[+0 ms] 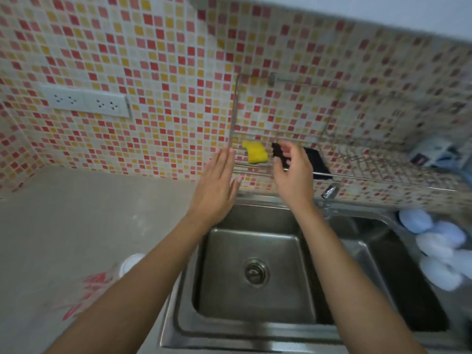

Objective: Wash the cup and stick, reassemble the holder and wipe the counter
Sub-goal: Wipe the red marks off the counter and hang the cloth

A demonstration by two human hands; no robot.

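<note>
Both my hands are raised over the sink at a wire rack (255, 172) fixed to the tiled wall. My left hand (217, 185) is flat and open, its fingertips at the rack's left post, holding nothing. My right hand (293, 172) has its fingers curled round a black scouring pad (278, 153) on the rack. A yellow sponge (255, 152) lies between the two hands on the rack. A second black piece (318, 162) sits just right of my right hand. A blurred clear cup with red print and a white rim (130, 264) lies on the counter at lower left. No stick shows.
A steel double sink (255, 274) lies below my arms, with the tap (330, 191) at its back. Several pale blue-white round items (434, 241) sit at the right. Wall sockets (86, 100) are at the left, and a packet (431, 152) at the far right.
</note>
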